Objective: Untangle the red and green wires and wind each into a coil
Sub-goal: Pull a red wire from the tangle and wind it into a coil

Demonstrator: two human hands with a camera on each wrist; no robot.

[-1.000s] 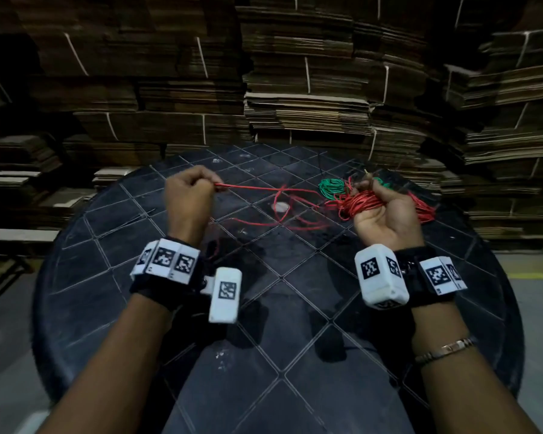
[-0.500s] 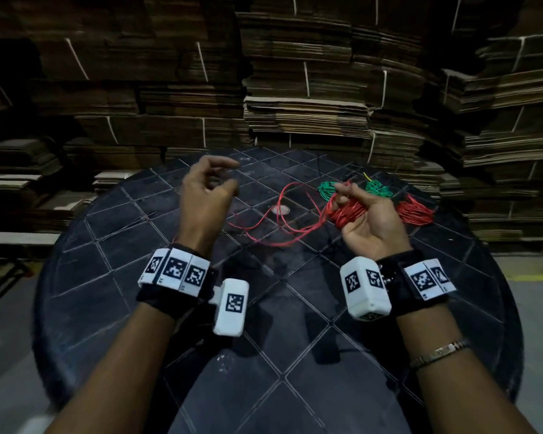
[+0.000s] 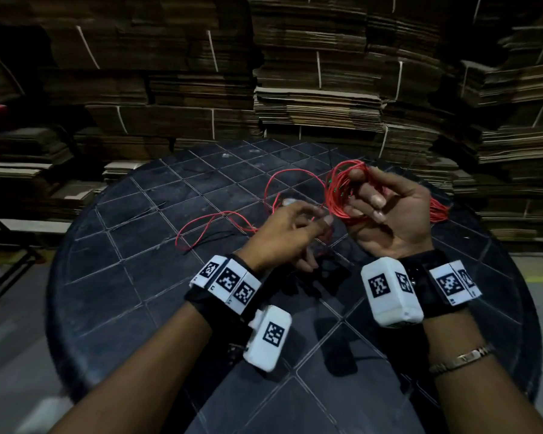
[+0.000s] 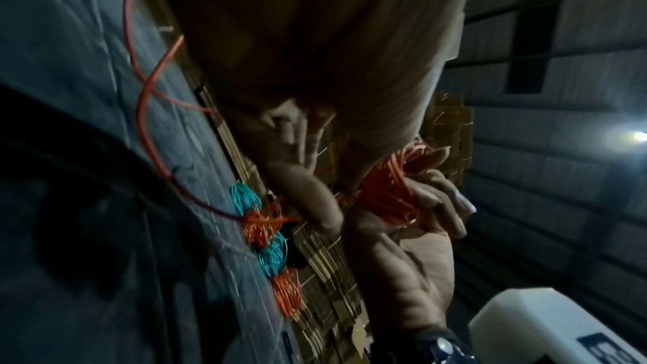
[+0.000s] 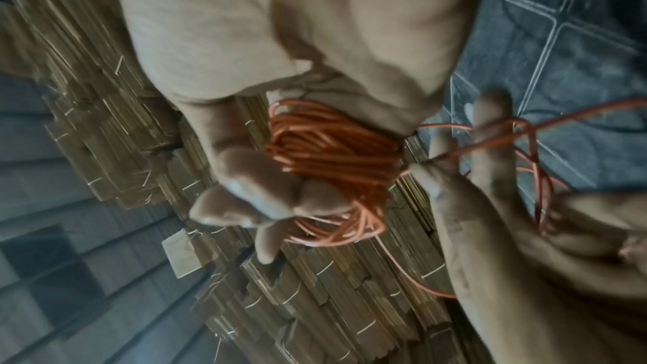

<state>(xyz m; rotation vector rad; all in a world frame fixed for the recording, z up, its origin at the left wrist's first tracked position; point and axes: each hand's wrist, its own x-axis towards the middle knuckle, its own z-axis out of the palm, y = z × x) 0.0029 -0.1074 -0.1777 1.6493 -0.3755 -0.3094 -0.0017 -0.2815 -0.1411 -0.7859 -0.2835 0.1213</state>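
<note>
My right hand [image 3: 362,195] grips a coil of red wire [image 3: 342,198] held up over the far right of the black table [image 3: 138,277]. My left hand [image 3: 322,218] is right beside the coil and pinches the loose red strand [image 5: 490,145] that runs off it. The rest of that strand [image 3: 213,220] lies in loops on the table to the left. In the left wrist view, small green wire bundles [image 4: 245,198] and red bundles [image 4: 287,292] lie on the table beyond my hands. The head view hides them behind the coil.
The round black table has a diamond grid pattern. Tall stacks of flattened cardboard [image 3: 311,73] stand close behind its far edge. Grey floor [image 3: 7,339] shows on both sides of the table.
My left hand, open at upper left half a second ago, has come right to the coil and taken the strand. My right hand has lifted the coil. Slack wire now lies further left.
</note>
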